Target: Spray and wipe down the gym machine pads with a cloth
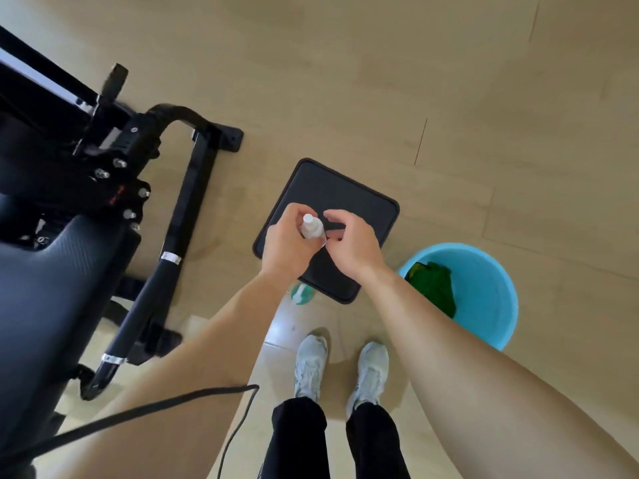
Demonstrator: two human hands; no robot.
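Observation:
My left hand (288,240) is wrapped around a small white spray bottle (311,228), held upright over a black square mat (349,195) on the floor. My right hand (349,242) touches the bottle's side with its fingertips curled in. The black gym machine (86,188) stands at the left, its padded seat (38,299) near the lower left. A green cloth (434,286) lies inside a light blue bucket (491,288) at the right.
A teal and white object (301,294) sits on the floor by the mat's near edge, partly hidden by my left arm. A black cable (166,406) crosses the lower left. My feet in grey shoes (340,368) stand on the wooden floor.

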